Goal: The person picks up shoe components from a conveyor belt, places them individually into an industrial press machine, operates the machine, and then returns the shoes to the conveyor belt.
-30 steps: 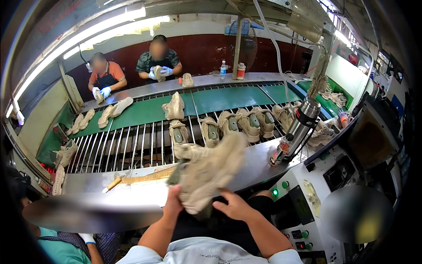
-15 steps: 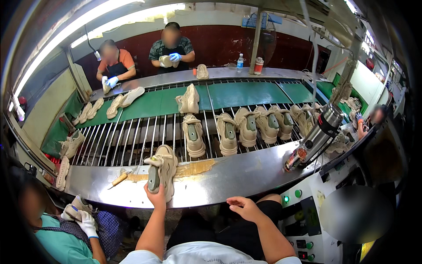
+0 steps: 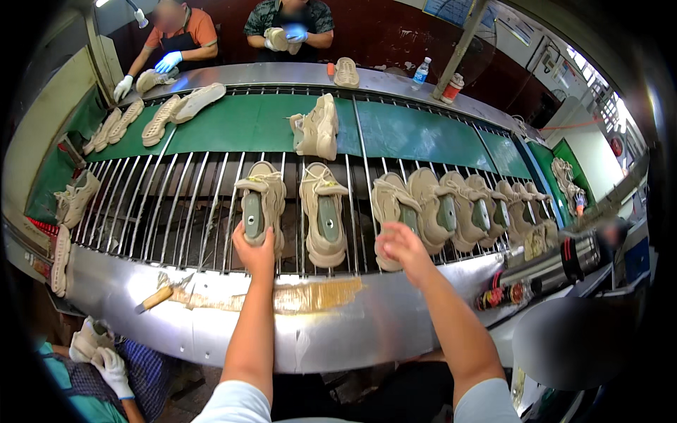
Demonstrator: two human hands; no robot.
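Observation:
A beige sneaker (image 3: pixel 276 197) with a green last in it lies toe-away on the metal bars of the rack. My left hand (image 3: pixel 255 248) is closed round its heel end. To its right another beige sneaker (image 3: pixel 324 211) on a last rests on the bars. My right hand (image 3: pixel 400 247) is raised in front of a third sneaker (image 3: pixel 386 194), fingers loosely bent and apart, holding nothing; whether it touches that shoe I cannot tell. A row of several more lasted sneakers (image 3: pixel 428 197) continues to the right.
A wooden-handled tool (image 3: pixel 155 299) lies on the metal ledge (image 3: pixel 211 331) near brown tape. A steel flask (image 3: pixel 564 264) and a bottle (image 3: pixel 504 295) are at right. Beyond the bars, a green belt (image 3: pixel 416 130) carries shoes and soles. Co-workers handle shoes opposite and at lower left.
My left hand has carried its sneaker forward from the ledge onto the bars. My right hand has reached forward to the shoe row. The view has shifted.

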